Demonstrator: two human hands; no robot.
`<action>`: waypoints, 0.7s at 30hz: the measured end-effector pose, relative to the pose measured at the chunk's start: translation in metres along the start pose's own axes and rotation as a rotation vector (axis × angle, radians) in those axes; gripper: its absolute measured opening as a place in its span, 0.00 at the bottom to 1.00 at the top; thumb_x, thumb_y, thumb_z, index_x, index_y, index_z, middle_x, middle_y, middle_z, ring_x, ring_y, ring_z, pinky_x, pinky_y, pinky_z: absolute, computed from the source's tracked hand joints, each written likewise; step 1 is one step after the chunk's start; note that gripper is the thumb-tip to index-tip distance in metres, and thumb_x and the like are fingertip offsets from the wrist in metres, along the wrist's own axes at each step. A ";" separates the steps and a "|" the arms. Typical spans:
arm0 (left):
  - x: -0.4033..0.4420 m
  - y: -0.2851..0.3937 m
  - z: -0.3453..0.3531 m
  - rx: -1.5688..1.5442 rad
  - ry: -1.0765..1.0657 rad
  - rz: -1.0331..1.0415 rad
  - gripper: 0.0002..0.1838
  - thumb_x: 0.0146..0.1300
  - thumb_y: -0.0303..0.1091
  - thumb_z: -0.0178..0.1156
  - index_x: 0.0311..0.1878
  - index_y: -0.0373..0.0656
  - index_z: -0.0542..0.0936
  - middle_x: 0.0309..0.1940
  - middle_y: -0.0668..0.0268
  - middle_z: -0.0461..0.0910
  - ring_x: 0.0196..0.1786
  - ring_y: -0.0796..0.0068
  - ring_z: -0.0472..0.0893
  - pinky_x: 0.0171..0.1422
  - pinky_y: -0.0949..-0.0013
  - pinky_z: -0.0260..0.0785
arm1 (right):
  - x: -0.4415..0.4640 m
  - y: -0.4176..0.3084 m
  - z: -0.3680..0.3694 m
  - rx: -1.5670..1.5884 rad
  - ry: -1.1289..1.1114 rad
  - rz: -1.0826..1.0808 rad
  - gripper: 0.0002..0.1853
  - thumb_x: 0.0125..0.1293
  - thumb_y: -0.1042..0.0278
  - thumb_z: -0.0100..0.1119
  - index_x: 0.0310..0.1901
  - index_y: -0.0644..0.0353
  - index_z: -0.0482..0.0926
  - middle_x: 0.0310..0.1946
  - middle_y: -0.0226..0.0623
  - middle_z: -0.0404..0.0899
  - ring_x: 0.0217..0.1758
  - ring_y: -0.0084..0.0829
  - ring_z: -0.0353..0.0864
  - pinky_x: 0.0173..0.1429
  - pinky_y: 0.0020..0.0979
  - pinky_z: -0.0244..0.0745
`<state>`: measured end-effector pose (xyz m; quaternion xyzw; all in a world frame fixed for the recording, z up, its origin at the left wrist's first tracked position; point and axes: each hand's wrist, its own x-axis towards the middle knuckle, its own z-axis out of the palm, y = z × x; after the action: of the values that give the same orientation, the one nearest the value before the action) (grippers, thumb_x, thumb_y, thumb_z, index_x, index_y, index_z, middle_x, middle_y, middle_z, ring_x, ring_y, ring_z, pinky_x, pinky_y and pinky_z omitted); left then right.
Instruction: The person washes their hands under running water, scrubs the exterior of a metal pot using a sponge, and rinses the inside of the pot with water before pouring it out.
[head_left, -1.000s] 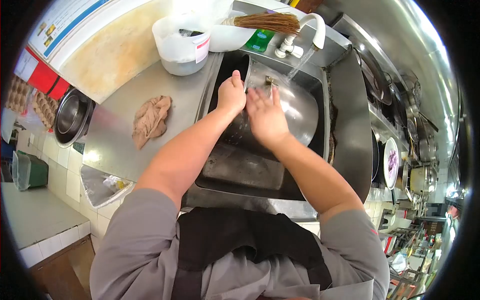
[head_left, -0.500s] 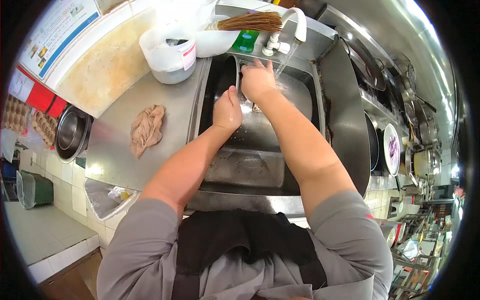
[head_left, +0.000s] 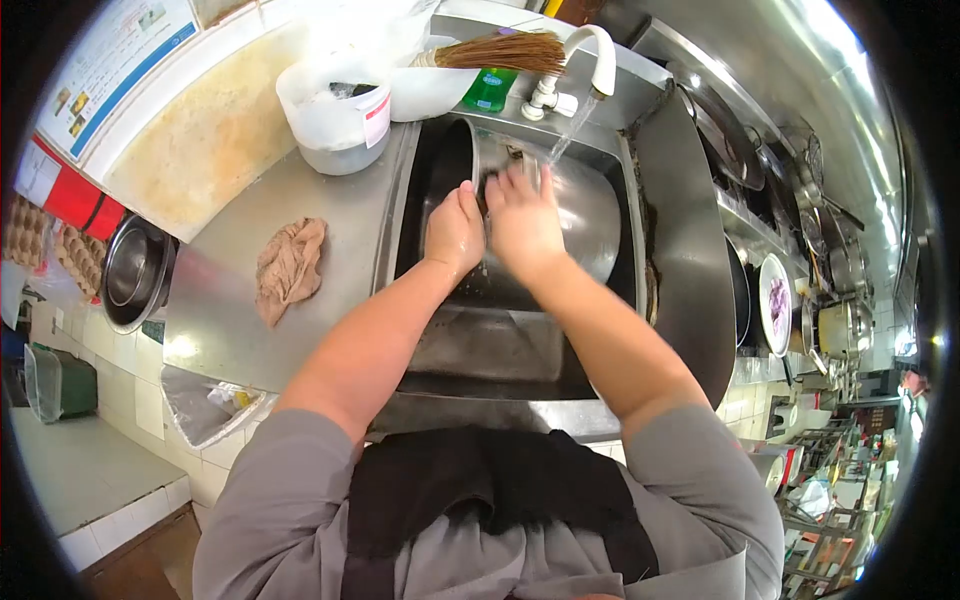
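Note:
A dark, round-rimmed metal pan (head_left: 460,150) is tilted up on edge at the left of the steel sink (head_left: 480,345). My left hand (head_left: 455,230) is closed on its near rim, the thumb along the top. My right hand (head_left: 525,215) is just to the right, over the shiny wet metal beside the rim. Its fingers point away from me and are smeared by motion. Something dark shows beside those fingertips, too blurred to name. Water runs from the white tap (head_left: 595,60) into the sink, beyond my right hand.
Left of the sink, a crumpled brown cloth (head_left: 290,270) lies on the steel counter, with a white plastic tub (head_left: 335,130) behind it. A straw brush (head_left: 500,52) and green bottle (head_left: 490,88) stand near the tap. To the right are pans and a plate of purple food (head_left: 777,303).
My right hand has drawn back towards me, away from the sink's far end. My left hand stays at the pan's rim.

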<state>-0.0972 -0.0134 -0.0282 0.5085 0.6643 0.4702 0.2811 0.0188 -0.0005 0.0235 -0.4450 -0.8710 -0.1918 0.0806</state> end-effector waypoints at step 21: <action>-0.001 -0.010 0.007 -0.144 0.046 0.030 0.31 0.79 0.53 0.35 0.38 0.34 0.78 0.35 0.41 0.80 0.44 0.34 0.78 0.49 0.46 0.69 | -0.041 -0.013 0.000 0.126 0.062 -0.084 0.24 0.59 0.69 0.56 0.59 0.64 0.75 0.62 0.44 0.76 0.71 0.41 0.69 0.74 0.57 0.58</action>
<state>-0.0953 -0.0121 -0.0396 0.4860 0.6273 0.5324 0.2947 0.0325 -0.0379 0.0072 -0.3958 -0.8964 -0.1535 0.1274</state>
